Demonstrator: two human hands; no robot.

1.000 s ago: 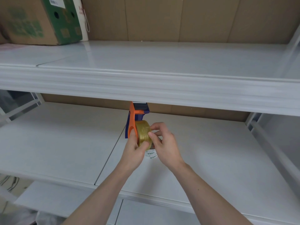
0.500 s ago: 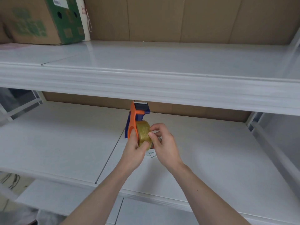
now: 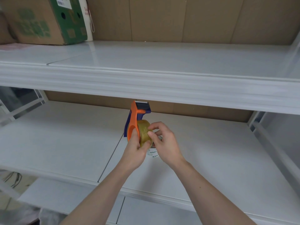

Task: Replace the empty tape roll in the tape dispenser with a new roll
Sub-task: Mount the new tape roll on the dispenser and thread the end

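Two hands share one grip: the left hand (image 3: 135, 148) and the right hand (image 3: 164, 143) close on one tape dispenser (image 3: 135, 117) carrying one yellowish tape roll (image 3: 144, 132). Just below the grip lies one white printed core (image 3: 153, 153), mostly hidden by the hands. Around the grip are three white shelves (image 3: 178, 62), and far up and left of it stands one cardboard box (image 3: 40, 20).

You have a glossy yellowish tape roll (image 3: 144, 132), orange plastic tape dispenser (image 3: 134, 120), smooth white shelf (image 3: 65, 143), matt cardboard box (image 3: 37, 21).
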